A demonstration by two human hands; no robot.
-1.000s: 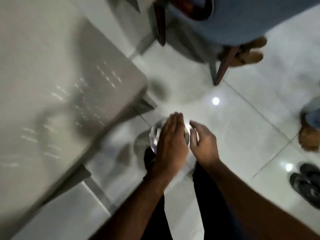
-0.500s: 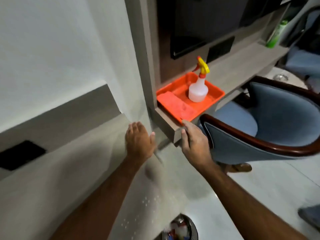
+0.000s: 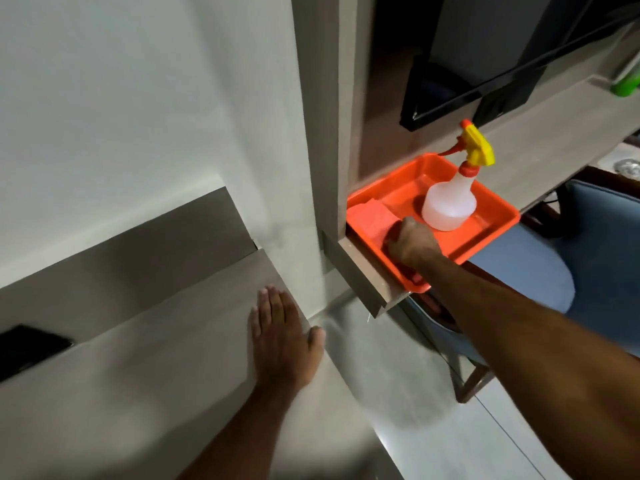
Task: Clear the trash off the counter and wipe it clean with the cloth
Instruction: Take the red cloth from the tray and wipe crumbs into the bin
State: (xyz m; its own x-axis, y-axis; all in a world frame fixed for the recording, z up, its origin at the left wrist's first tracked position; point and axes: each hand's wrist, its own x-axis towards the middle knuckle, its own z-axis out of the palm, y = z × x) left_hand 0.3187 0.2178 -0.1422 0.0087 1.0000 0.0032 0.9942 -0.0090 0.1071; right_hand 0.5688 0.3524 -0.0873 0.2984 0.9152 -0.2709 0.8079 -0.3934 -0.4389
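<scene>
An orange cloth [image 3: 372,218] lies folded in the left part of an orange tray [image 3: 502,211] on a higher shelf. My right hand [image 3: 412,244] reaches into the tray, its fingers curled down onto the cloth's near end. A white spray bottle [image 3: 448,202] with a yellow trigger stands in the tray just right of that hand. My left hand [image 3: 280,337] lies flat and open on the grey-brown counter [image 3: 138,375], near its right edge.
A blue chair [image 3: 595,251] with a dark wooden frame stands under the shelf at right. A black screen [image 3: 467,88] hangs above the tray. A black socket plate [image 3: 31,348] sits at the counter's back left. White tiled floor lies below right.
My view rose from the floor and a bin to the counter. My right hand moved from the shelf edge into the tray onto the cloth. My left hand settled flat on the counter.
</scene>
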